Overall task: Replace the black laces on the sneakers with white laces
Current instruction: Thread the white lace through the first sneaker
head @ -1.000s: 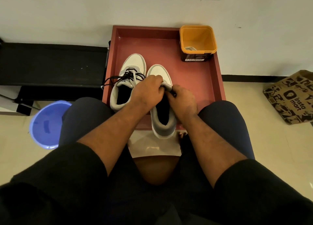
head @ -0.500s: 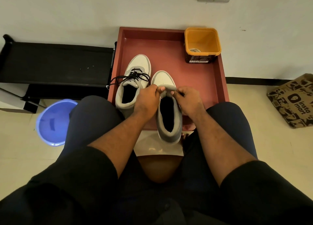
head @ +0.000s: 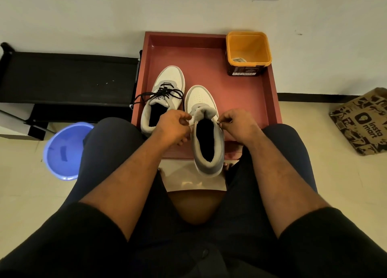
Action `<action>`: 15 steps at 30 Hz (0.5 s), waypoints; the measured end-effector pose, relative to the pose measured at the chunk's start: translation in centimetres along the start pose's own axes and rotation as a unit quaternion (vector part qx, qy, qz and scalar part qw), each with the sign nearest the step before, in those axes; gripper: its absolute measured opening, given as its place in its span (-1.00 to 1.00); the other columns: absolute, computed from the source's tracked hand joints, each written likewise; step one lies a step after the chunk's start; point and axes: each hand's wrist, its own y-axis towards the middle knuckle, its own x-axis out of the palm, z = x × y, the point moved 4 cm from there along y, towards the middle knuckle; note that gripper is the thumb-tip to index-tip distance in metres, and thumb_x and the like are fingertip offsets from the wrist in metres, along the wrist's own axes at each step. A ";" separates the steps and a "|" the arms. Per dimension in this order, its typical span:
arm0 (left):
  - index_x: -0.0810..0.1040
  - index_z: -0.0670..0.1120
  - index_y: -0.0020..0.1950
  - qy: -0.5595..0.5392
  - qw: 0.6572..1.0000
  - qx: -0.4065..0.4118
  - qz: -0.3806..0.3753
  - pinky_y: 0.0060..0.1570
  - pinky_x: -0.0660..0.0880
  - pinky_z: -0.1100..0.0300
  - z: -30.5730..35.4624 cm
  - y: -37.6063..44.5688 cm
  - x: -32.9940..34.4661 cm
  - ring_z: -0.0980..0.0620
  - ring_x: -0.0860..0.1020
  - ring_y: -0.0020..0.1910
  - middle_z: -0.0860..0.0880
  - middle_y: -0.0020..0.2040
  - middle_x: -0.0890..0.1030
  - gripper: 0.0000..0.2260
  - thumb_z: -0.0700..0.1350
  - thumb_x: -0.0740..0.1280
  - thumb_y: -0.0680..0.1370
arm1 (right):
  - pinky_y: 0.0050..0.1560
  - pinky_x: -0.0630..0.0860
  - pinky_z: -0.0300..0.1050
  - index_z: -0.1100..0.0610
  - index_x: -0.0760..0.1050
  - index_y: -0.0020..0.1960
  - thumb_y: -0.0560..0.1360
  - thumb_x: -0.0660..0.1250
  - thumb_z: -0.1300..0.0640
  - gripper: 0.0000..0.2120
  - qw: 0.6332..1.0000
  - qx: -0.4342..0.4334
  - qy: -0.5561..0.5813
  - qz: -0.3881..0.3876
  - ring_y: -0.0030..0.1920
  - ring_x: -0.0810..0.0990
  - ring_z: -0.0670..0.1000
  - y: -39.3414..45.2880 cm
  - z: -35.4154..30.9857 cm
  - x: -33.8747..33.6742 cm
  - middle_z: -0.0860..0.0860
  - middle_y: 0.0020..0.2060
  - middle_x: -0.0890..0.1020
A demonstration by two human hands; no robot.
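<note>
Near: grey-and-white unlaced sneaker [head: 207,139], heel overhanging the near edge of the red square tray [head: 247,101]. Left hand [head: 172,123] pinches a white lace end [head: 191,125] beside the collar; right hand [head: 236,122] pinches the other end at the opposite side, fingers curled. Just left, touching: second sneaker [head: 165,97], black laces [head: 161,93] trailing over the tray's left rim. Far right corner: orange plastic tub [head: 248,51]; bare tray floor between.
</note>
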 end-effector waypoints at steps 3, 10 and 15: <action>0.63 -0.26 -0.02 0.013 1.000 0.001 0.028 -0.49 0.53 0.27 0.2 0.1 0.0 0.05 0.58 -0.48 -0.17 -0.29 0.64 -0.93 -0.30 0.36 0.55 | -0.12 0.46 -0.20 0.12 0.65 -0.01 0.52 0.35 0.24 -0.88 1.000 0.013 -0.023 0.011 -0.08 0.60 0.00 0.1 0.4 -0.2 0.01 -0.12 0.66; 0.64 -0.15 -0.12 0.063 0.996 -0.019 0.057 -0.22 0.63 0.10 -0.4 0.6 -1.8 -0.05 0.64 -0.31 -0.12 -0.29 0.65 -0.92 -0.29 0.38 0.53 | -0.24 0.49 -0.18 0.13 0.63 -0.07 0.54 0.29 0.26 -0.85 0.994 0.057 -0.086 0.018 -0.19 0.59 0.00 -0.1 0.8 -0.6 0.04 -0.18 0.65; 0.65 -0.14 -0.10 0.078 0.994 -0.019 0.079 -0.15 0.65 0.03 -0.2 0.4 -2.2 -0.10 0.66 -0.25 -0.15 -0.26 0.66 -0.93 -0.27 0.38 0.53 | -0.37 0.40 -0.23 0.07 0.63 0.01 0.56 0.29 0.19 -0.85 0.992 0.078 -0.100 0.015 -0.24 0.55 -0.04 -0.3 0.7 -1.0 0.00 -0.14 0.65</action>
